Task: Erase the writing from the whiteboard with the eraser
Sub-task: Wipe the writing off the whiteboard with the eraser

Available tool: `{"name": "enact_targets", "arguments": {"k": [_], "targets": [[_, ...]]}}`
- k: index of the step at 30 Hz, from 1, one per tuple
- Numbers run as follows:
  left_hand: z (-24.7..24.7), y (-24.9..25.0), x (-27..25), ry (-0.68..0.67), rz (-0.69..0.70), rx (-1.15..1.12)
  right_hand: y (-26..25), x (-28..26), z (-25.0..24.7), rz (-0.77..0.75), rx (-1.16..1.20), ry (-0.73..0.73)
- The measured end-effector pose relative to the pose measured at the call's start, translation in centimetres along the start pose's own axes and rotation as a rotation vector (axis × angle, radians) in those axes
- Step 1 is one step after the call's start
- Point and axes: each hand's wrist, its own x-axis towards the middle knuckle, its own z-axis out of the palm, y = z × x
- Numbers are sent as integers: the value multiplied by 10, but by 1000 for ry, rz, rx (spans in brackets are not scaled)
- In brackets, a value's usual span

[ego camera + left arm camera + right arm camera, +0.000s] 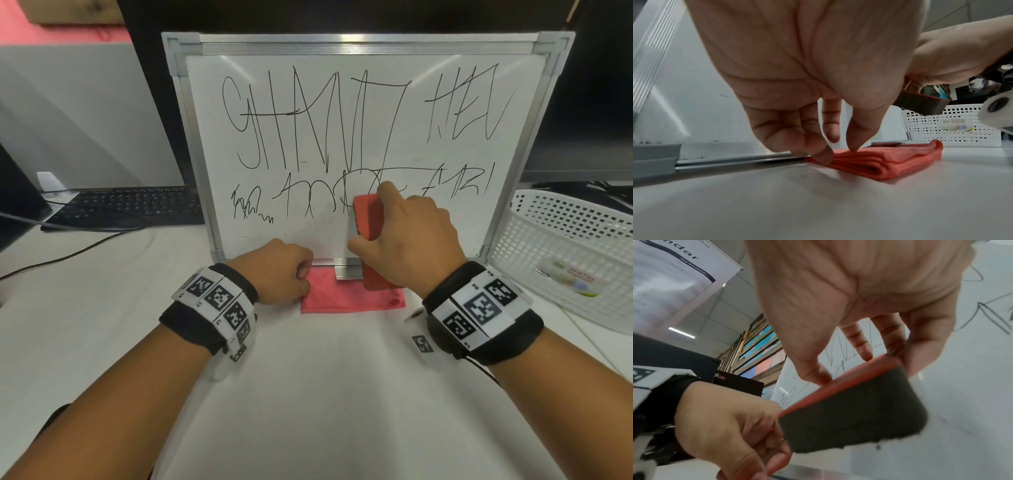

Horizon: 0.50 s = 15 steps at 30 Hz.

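Note:
A whiteboard (212, 137) stands upright at the back of the table, with black scribbled writing in two rows. My right hand (394, 233) grips a red eraser (366, 212) with a dark felt face (855, 415), thumb on one side and fingers on the other. The eraser stands on end over the lower row, near the board's middle. My left hand (301, 270) sits at the board's bottom frame, fingers loosely curled. Its fingertips (824, 157) touch the left corner of a folded pink cloth (890, 160) lying under the frame (735, 159).
A white perforated basket (565, 246) stands to the right of the board. A black keyboard (130, 205) and a cable (68, 253) lie at the left. A small white roll (416, 313) sits by my right wrist. White table surface (325, 394) stretches toward me.

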Motion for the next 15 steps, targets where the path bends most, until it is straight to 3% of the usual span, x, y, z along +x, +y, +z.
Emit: {"name": "enact_targets", "arguments": {"k": [6,15], "targets": [[0,0,-1,-4,-8,-10,10,-6,2,-44,-126,-52],[0,2,-1,-16,-11,-4,35,-8,-11,-265,-182,-108]]}}
